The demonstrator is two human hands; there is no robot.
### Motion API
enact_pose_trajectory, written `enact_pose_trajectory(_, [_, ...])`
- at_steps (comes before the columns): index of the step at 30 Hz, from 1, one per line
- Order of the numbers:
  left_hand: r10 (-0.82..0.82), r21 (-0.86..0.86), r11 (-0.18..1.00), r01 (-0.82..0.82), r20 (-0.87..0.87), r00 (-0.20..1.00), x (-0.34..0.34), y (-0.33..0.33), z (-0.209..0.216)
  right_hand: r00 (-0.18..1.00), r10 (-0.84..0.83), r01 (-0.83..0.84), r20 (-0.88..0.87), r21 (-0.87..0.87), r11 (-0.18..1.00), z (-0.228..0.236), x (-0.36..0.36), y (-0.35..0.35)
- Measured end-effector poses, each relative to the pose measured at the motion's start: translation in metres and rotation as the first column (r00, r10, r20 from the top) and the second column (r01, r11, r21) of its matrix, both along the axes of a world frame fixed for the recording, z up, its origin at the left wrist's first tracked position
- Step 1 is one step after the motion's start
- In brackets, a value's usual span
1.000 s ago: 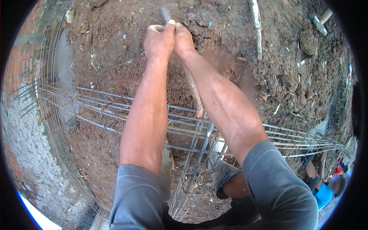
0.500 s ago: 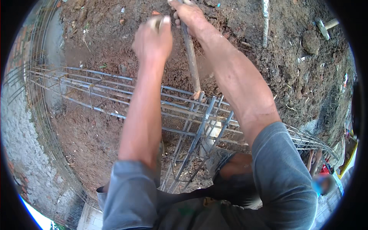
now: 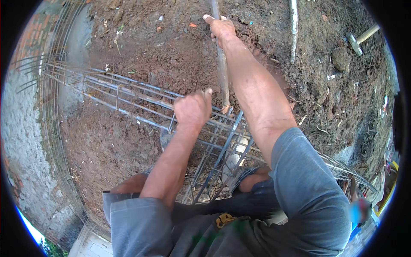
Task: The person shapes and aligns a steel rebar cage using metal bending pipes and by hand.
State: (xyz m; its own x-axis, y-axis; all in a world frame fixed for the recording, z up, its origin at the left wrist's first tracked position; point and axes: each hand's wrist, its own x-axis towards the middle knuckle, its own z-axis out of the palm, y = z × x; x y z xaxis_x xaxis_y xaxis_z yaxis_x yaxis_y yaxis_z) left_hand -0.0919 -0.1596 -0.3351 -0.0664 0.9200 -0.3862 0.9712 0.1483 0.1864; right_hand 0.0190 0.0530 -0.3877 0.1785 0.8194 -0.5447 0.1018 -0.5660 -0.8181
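My right hand is wrapped round a wooden pole, which slants down to the steel bars. The pole's broken, paler lower end rests by the crossing of two rebar cages. Closer to me, my left hand is a closed fist over the long rebar cage, thumb uppermost. Whatever it may grip is hidden by the fingers. A second, narrower rebar cage meets the long one just right of my left hand and runs back toward my body.
Brown soil surrounds the cages. A hammer lies at the far right beside a stone. Near it is a pale stick. A rough wall with thin bars stands left. Another person is at the lower right.
My left hand has come down from beside the pole's upper part to the long rebar cage. My right hand still holds the pole, which now stands slightly more upright.
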Motion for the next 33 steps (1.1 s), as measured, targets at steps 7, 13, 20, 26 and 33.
enact_pose_trajectory(7, [0.039, 0.12, 0.992, -0.048, 0.08, 0.996, 0.003, -0.009, -0.008, 0.987, -0.034, 0.005, 0.16, 0.181, 0.984, -0.014, 0.0, -0.001])
enact_pose_trajectory(13, [0.036, 0.094, 0.995, -0.044, 0.088, 0.995, 0.001, -0.008, -0.005, 0.98, -0.009, -0.032, 0.198, 0.2, 0.979, -0.006, 0.001, -0.009])
enact_pose_trajectory(20, [0.068, 0.089, 0.993, -0.079, 0.117, 0.991, 0.0, -0.007, -0.003, 0.985, 0.008, -0.05, 0.175, 0.235, 0.971, 0.03, 0.002, -0.03])
enact_pose_trajectory(26, [0.046, 0.126, 0.99, -0.062, 0.126, 0.991, 0.0, -0.007, -0.01, 0.986, 0.076, -0.112, 0.15, 0.246, 0.963, 0.017, 0.006, -0.031])
enact_pose_trajectory(33, [0.018, 0.045, 0.999, -0.021, 0.051, 0.999, -0.005, 0.003, -0.008, 0.998, 0.013, -0.036, 0.066, 0.358, 0.933, 0.086, -0.02, -0.081])
